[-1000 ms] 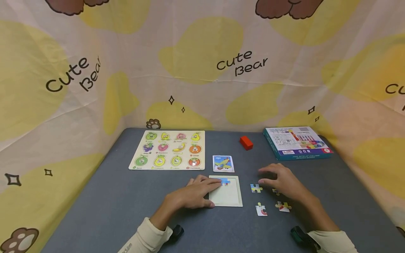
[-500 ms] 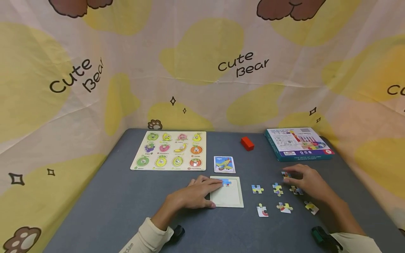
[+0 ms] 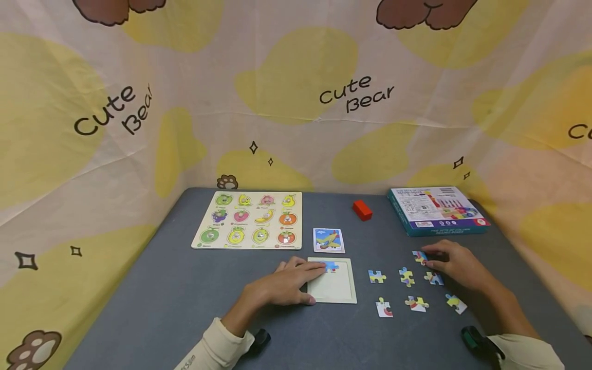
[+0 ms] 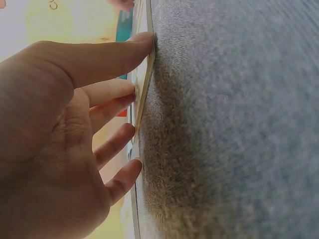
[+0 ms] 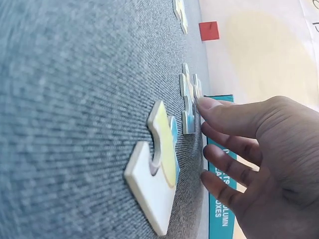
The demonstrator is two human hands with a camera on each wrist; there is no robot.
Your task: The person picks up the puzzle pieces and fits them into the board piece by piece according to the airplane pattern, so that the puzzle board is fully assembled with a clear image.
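Observation:
My left hand (image 3: pixel 283 281) rests on the left side of a shallow pale puzzle tray (image 3: pixel 339 289), fingers extended over its top-left part, thumb at the near-left corner. Under the fingertips, a blue puzzle piece (image 3: pixel 331 266) lies partly covered in the tray's upper part. On the right, thumb and forefinger of my right hand (image 3: pixel 455 261) pinch the right side of a blue-and-red puzzle piece (image 3: pixel 419 257) low at the tabletop. Several loose pieces lie nearby, among them a blue-yellow one (image 3: pixel 376 276) and a white-yellow corner piece (image 5: pixel 160 172).
Behind the tray lies a picture card (image 3: pixel 329 240) with a yellow plane. A fruit puzzle board (image 3: pixel 250 226) is at the back left. Farther back are a red block (image 3: pixel 362 210) and a flat teal box (image 3: pixel 437 210). A patterned cloth (image 3: pixel 287 103) hangs behind the table.
My right hand has moved right, from beside the loose pieces to the blue-and-red puzzle piece at the back of the group, uncovering several pieces. The left hand has stayed on the tray.

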